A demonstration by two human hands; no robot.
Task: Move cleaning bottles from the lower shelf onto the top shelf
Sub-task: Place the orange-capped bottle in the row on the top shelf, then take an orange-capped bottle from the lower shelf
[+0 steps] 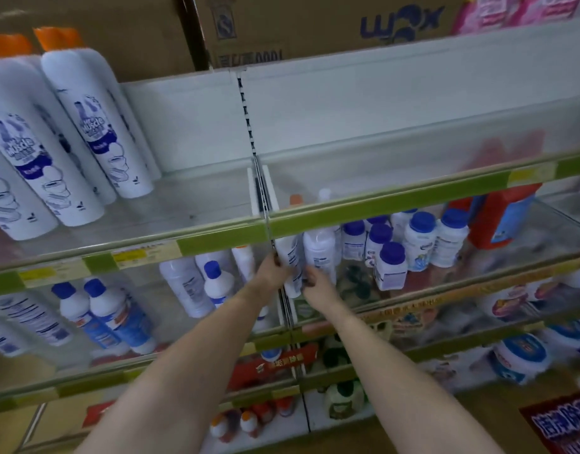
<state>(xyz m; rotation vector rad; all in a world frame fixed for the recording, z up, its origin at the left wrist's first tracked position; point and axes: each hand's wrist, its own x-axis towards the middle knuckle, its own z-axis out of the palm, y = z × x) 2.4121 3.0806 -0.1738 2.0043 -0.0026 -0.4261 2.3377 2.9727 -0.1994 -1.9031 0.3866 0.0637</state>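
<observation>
Under the green front rail of the top shelf (pixel 216 237), on the lower shelf (pixel 478 290), seen from the head camera: held a white bottle (pixel 291 267) upright between both hands, left hand (pixel 275 268) curled against its left side, right hand (pixel 316 281) wrapped round its right side, fingertips (pixel 309 273) dark-nailed and pressed on the label. Stood just beside another white bottle (pixel 321 250) and near the blue-capped bottles (pixel 393 263); up top, tall orange-capped white bottles (pixel 95 126) at left.
</observation>
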